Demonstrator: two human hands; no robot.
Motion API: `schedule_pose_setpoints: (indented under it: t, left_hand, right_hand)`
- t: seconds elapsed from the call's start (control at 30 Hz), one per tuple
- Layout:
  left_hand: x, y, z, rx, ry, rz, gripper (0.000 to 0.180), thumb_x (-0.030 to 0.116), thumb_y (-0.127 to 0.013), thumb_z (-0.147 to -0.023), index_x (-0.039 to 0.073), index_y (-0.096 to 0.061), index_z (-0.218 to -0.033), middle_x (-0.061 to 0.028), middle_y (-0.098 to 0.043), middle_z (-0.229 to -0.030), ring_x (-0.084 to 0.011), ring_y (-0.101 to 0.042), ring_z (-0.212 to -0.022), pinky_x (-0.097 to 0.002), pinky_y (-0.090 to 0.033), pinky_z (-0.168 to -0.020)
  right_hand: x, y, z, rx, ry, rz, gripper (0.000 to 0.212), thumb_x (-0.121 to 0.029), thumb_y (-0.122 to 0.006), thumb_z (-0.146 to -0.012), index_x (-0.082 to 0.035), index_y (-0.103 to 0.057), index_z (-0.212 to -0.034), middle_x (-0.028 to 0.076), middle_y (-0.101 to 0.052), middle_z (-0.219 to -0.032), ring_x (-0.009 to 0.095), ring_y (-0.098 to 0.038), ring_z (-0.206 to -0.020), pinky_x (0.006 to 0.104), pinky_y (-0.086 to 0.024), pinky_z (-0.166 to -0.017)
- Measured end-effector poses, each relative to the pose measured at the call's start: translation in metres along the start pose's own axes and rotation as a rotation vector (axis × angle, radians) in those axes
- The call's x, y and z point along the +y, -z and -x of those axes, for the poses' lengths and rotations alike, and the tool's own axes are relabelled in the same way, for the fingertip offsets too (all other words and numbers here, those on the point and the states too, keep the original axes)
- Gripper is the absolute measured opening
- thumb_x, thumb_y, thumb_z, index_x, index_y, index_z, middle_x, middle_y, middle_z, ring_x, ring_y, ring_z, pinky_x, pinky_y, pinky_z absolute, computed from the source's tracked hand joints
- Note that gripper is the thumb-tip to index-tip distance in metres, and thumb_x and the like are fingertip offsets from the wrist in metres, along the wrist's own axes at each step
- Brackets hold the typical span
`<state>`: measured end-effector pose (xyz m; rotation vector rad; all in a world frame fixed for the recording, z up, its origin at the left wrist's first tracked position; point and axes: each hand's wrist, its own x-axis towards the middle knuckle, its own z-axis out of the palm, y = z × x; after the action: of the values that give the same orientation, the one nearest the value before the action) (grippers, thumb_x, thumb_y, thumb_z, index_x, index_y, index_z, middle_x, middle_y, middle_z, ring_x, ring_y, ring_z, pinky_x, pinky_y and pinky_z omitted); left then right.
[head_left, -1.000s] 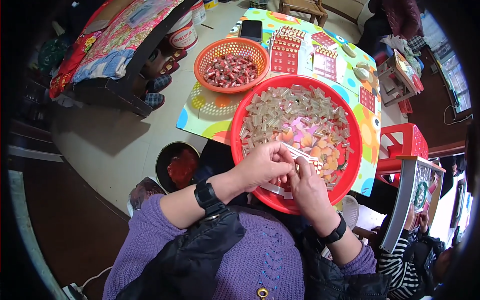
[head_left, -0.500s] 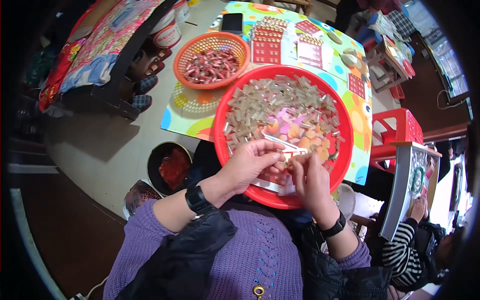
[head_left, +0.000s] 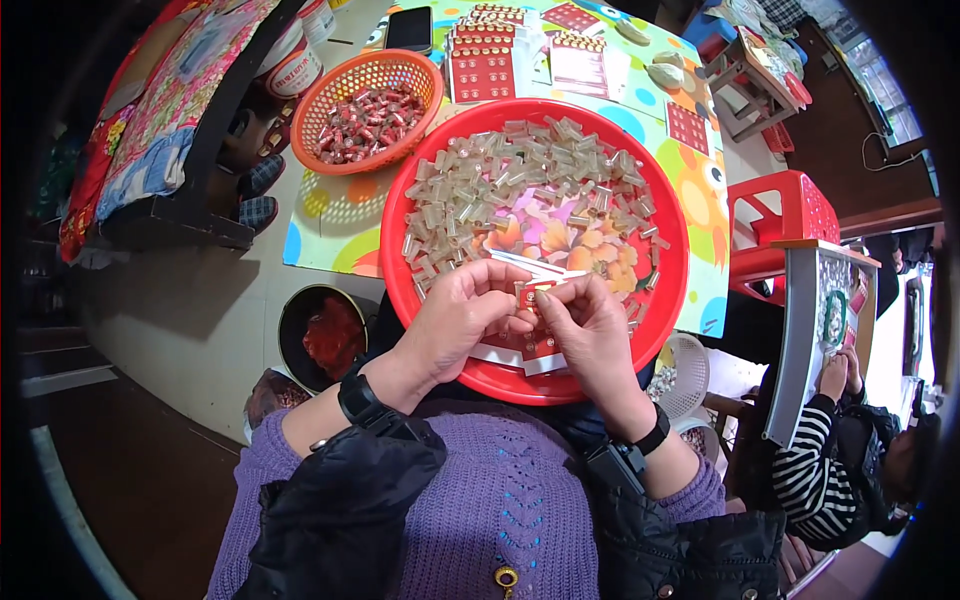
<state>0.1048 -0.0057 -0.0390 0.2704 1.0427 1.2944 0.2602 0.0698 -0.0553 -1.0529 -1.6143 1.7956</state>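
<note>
Over the near rim of a large red basin (head_left: pixel 655 345), both of my hands are closed at the fingertips on a small red label (head_left: pixel 532 297) with gold print. My left hand (head_left: pixel 462 318) pinches its left side, thumb against the fingers. My right hand (head_left: pixel 592 328) presses its thumb and index finger on the right side. Whether a tube sits behind the label is hidden. Beneath the fingers lie red-and-white label sheets (head_left: pixel 541 345), partly covered by my hands. Many short clear tubes (head_left: pixel 470 185) are heaped inside the basin, leaving its flower-printed bottom showing.
An orange mesh basket (head_left: pixel 420 75) of red-wrapped tubes stands at the far left, beside a phone (head_left: pixel 409 30). Stacked red label sheets (head_left: pixel 482 70) lie behind the basin. A dark bucket (head_left: pixel 298 350) is at lower left. Right are a red stool (head_left: pixel 800 205) and another person's striped sleeve (head_left: pixel 805 475).
The view has shifted, so the basin and table sit further left and higher. My right hand has come in against my left, and the small red label now shows between my fingertips.
</note>
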Motion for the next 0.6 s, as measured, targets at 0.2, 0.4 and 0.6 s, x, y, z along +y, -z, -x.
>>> schedule_pose_setpoints:
  t: [0.2, 0.4, 0.6]
  left_hand:
    - [-0.005, 0.002, -0.002, -0.003, -0.005, -0.042, 0.026, -0.001, -0.054, -0.088, -0.002, -0.052, -0.114, -0.0090, -0.061, -0.098, -0.0130, -0.063, -0.079, -0.0251, -0.054, -0.074]
    - [-0.009, 0.004, -0.002, -0.036, -0.094, -0.061, 0.024, 0.002, -0.055, -0.091, -0.002, -0.053, -0.115, -0.0091, -0.062, -0.099, -0.0125, -0.064, -0.080, -0.0234, -0.054, -0.074]
    - [-0.009, 0.003, -0.002, -0.044, -0.038, -0.026, 0.027, 0.002, -0.056, -0.091, -0.002, -0.052, -0.117, -0.0089, -0.063, -0.099, -0.0122, -0.065, -0.080, -0.0236, -0.055, -0.073]
  right_hand:
    - [-0.003, -0.001, 0.000, -0.014, -0.026, 0.019, 0.012, -0.004, -0.060, -0.090, -0.001, -0.048, -0.090, 0.004, -0.060, -0.081, 0.008, -0.060, -0.073, 0.0212, -0.052, -0.062]
    - [-0.003, -0.003, -0.001, -0.006, 0.071, 0.148, 0.009, -0.007, -0.058, -0.091, 0.000, -0.052, -0.091, 0.002, -0.058, -0.079, 0.005, -0.056, -0.071, 0.0196, -0.048, -0.062]
    - [0.009, 0.001, -0.004, 0.007, 0.237, 0.325, 0.009, -0.009, -0.057, -0.093, 0.000, -0.056, -0.092, 0.000, -0.058, -0.081, 0.005, -0.054, -0.072, 0.0196, -0.045, -0.062]
